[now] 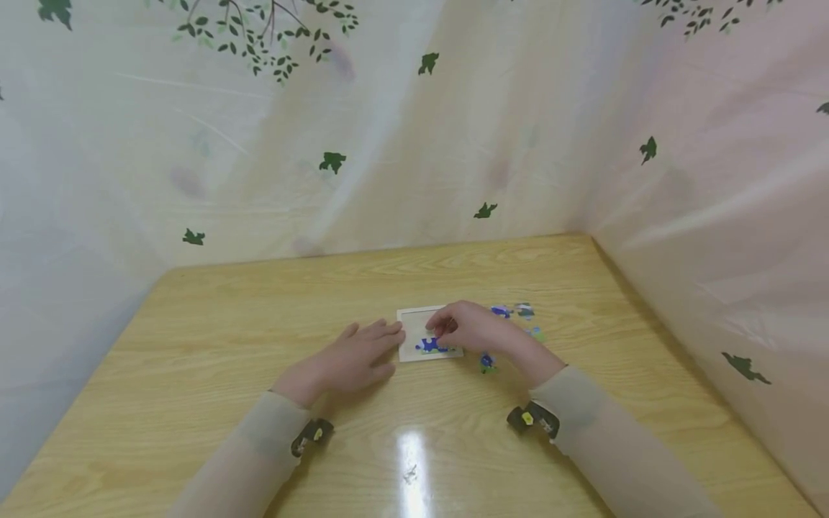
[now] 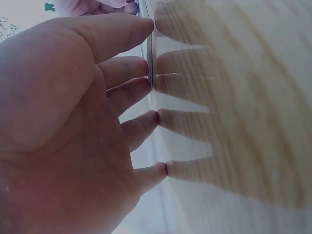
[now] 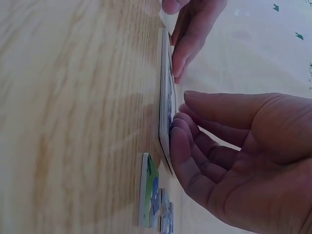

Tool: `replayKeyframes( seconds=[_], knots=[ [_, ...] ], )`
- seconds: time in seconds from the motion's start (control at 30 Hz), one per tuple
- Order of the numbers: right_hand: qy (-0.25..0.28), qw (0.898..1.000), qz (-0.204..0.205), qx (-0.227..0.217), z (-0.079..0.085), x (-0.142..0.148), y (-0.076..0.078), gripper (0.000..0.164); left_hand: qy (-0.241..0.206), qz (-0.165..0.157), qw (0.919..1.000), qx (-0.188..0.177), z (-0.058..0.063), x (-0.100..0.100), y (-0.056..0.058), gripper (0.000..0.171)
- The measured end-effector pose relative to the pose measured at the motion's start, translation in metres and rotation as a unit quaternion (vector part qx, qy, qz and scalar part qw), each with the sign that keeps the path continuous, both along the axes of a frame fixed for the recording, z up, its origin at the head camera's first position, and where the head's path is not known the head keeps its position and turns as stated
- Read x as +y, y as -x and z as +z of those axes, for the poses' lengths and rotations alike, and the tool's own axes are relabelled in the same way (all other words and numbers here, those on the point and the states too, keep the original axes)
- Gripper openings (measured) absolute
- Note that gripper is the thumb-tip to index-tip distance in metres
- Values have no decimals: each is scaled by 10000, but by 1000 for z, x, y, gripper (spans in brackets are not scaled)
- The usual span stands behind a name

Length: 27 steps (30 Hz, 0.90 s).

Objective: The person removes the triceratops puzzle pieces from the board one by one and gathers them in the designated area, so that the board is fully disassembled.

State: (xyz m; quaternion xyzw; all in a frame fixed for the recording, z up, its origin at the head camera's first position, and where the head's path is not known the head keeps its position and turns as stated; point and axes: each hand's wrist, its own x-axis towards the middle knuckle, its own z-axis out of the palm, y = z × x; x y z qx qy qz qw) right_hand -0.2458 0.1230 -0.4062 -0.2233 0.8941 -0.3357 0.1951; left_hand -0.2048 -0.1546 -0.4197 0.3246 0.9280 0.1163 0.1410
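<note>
A small white puzzle tray (image 1: 411, 356) lies on the wooden table, with joined blue puzzle pieces (image 1: 429, 345) along its near side. My left hand (image 1: 356, 356) rests at the tray's left edge, fingers spread and fairly straight. In the left wrist view, fingertips (image 2: 150, 85) touch the tray's edge and the table. Over the tray's right part, my right hand (image 1: 476, 331) bends its fingers down to the pieces. The right wrist view shows its fingers (image 3: 181, 141) at the tray surface and its thumb near them. Whether a piece is between them is hidden.
Several loose puzzle pieces lie right of the tray: a blue and green piece (image 1: 487, 362) near the right wrist, others (image 1: 524, 311) farther back. A pale curtain (image 1: 388, 144) with leaf prints stands behind the table, and another stretch (image 1: 725, 237) runs along the right.
</note>
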Motion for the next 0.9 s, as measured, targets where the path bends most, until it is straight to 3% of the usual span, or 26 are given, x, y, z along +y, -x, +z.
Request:
replayKeyframes(
  seconds=[0.9],
  knots=[
    [-285, 9995, 38, 105, -4, -2, 1, 15, -118, -51, 9999, 25, 2, -1, -1, 63]
  ],
)
